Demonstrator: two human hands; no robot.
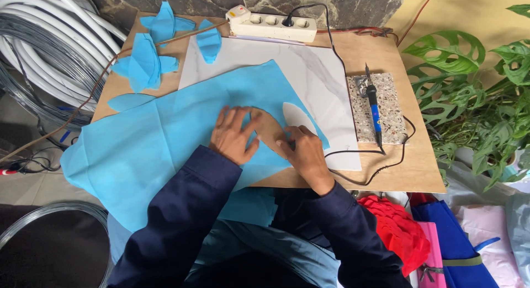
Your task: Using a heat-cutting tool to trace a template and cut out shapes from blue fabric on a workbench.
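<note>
Both hands press flat on the blue fabric (pixel 165 139): left hand (pixel 234 134) spread open, right hand (pixel 302 153) pinching its edge by a petal-shaped hole; a slip could crease it toward the soldering iron (pixel 374 106) at right

Bags at the lower right; no labels, signs or screens

A dark blue fabric bag (pixel 454 241) with a lighter blue handle stands at the lower right of the frame, a pink bag (pixel 433 254) just left of it, touching, and a pale translucent plastic bag (pixel 519 233) at the right edge.
</note>
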